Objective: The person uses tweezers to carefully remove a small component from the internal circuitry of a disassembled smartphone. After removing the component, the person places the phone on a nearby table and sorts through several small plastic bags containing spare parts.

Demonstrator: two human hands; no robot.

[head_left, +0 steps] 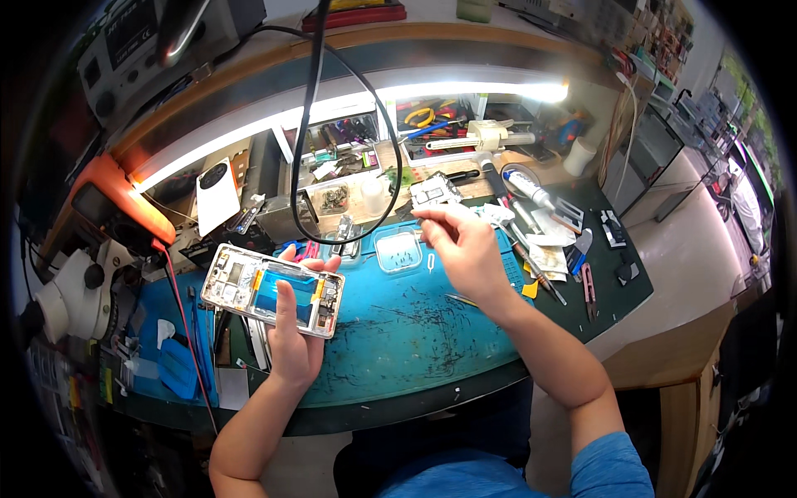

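My left hand (292, 353) grips an opened smartphone (237, 282), its thumb across the front and fingers behind. The phone's back is off, showing boards, a blue-covered middle section and a pale frame. It is held tilted above the left part of the blue work mat (398, 332). My right hand (473, 257) hovers over the mat's far side, thumb and index finger pinched together; whatever is between them is too small to make out. Just left of those fingertips sits a small clear plastic box (398, 251) with tiny parts inside. A small looped metal pin (431, 262) lies beside it.
A black cable loop (400, 141) hangs in front of the lit shelf. An orange multimeter (124, 207) stands at the left with a red lead (184, 319). Screwdrivers (531, 261), pink-handled pliers (589, 290) and a white tube (531, 191) lie at the right.
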